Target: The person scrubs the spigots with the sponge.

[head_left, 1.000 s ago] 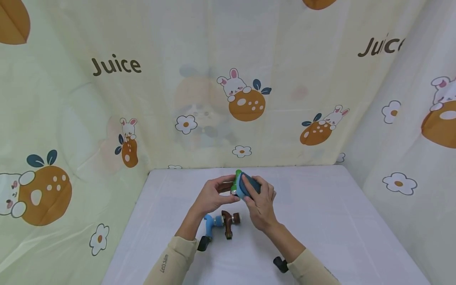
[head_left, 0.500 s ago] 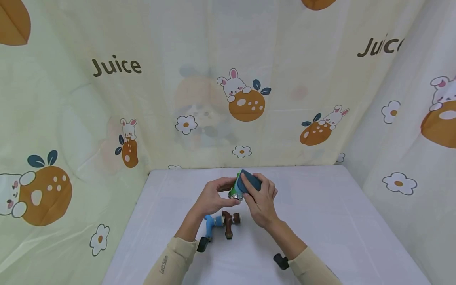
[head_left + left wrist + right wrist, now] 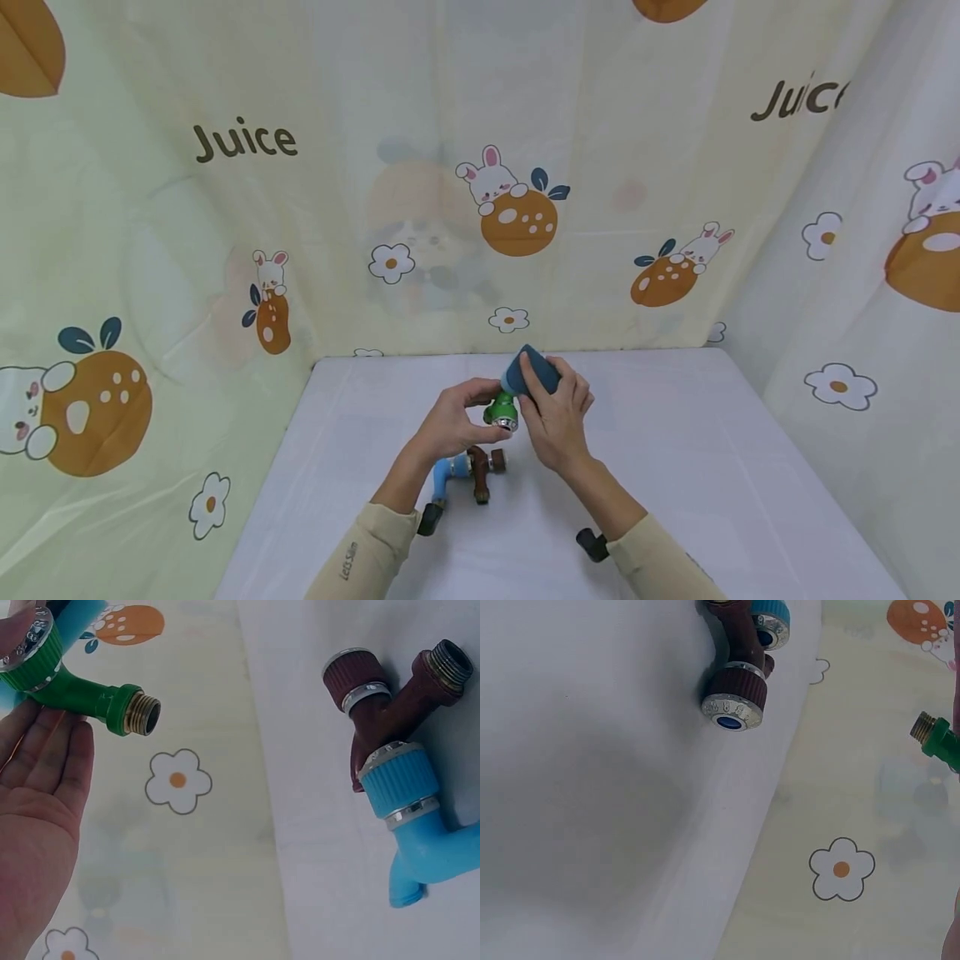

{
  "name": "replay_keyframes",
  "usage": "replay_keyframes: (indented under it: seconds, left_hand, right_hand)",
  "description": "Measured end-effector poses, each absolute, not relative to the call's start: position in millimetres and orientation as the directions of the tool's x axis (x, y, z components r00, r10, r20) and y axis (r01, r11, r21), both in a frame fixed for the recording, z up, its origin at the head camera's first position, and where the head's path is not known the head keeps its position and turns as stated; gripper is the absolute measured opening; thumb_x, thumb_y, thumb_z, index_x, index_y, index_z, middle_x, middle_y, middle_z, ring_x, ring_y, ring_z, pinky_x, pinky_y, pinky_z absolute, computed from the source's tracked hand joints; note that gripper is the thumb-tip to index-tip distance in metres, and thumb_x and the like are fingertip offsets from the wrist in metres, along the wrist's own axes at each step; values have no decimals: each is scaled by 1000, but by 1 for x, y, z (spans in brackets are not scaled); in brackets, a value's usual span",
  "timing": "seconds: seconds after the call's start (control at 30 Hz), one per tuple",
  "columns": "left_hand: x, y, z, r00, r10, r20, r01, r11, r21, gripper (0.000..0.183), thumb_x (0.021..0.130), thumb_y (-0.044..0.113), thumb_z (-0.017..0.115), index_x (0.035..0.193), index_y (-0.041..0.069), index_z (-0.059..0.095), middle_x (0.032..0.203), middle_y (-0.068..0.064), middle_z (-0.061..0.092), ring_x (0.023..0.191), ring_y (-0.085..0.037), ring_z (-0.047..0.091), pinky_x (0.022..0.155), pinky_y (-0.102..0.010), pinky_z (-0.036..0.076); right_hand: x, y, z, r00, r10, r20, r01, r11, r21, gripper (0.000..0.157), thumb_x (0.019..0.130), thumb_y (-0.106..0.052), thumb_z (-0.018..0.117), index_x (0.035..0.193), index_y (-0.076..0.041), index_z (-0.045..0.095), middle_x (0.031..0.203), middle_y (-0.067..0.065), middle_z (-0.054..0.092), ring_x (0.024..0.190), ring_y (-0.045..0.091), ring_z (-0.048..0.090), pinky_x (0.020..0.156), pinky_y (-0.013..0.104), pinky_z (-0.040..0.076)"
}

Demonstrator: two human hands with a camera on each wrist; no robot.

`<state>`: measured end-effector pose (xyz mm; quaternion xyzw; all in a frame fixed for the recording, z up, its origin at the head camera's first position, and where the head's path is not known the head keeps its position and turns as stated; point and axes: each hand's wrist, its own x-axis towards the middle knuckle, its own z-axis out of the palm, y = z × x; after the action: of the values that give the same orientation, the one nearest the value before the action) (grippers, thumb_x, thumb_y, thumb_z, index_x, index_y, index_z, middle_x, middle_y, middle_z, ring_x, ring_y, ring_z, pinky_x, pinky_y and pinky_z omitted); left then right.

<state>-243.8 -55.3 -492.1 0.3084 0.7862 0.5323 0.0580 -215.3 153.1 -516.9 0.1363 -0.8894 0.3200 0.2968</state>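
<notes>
In the head view my left hand (image 3: 450, 421) holds a green tap (image 3: 501, 410) above the table, thumb near its silver-ringed knob and fingers behind. The left wrist view shows the tap's threaded end (image 3: 142, 714) pointing away from the palm. A two-tone blue sponge (image 3: 538, 377) is gripped in my right hand (image 3: 558, 417), index finger laid along its face. Its lower left edge meets the far part of the tap. On the table below lie a light blue tap (image 3: 435, 840) and a brown tap (image 3: 375, 720), close together.
A white-covered table (image 3: 675, 467) spreads under the hands. Behind and beside it hangs a cream curtain (image 3: 337, 208) printed with rabbits, oranges and flowers. A small black device (image 3: 592, 545) sits by the right sleeve.
The sponge has moved up and away, from the tap's side to its far part. The green tap has tilted, so its silver knob end now faces nearer and lower. Both lying taps stay put.
</notes>
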Motion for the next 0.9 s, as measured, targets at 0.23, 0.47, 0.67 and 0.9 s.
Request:
replay_keyframes:
  seconds: [0.23,0.47,0.67,0.9]
  left_hand:
    - [-244,-57,-496,-810,547,214,405,257,877,67,83,27,89,144,22,62,140,6,65,131,-20,61,109,-47,51]
    - [-248,-60,-500,-829,480,286,442,250,862,70,85,25,88,148,19,58,143,1,64,132,-23,61,112,-53,48]
    - [-251,-60,-500,-820,444,363,503,254,826,69,83,16,88,146,18,59,143,-1,64,131,-25,62,112,-54,47]
    - [-249,-58,-498,-820,449,356,507,280,815,69,82,17,90,145,21,60,141,2,65,131,-22,62,112,-53,47]
  right_hand:
    - [-219,159,-516,-784,18,620,-415,727,-546,58,104,-25,58,160,-25,43,156,24,27,131,44,23,97,57,21]
    - [-206,160,-523,-773,-47,633,-524,609,-595,59,97,-19,59,155,-26,51,156,17,34,132,38,26,97,55,32]
    - [-202,156,-531,-667,-169,725,-650,608,-456,58,92,-18,58,150,-20,58,153,20,39,128,39,30,94,52,29]
    - [-203,148,-528,-657,-181,732,-634,657,-408,54,96,-20,57,150,-21,57,154,24,36,126,42,29,92,52,22]
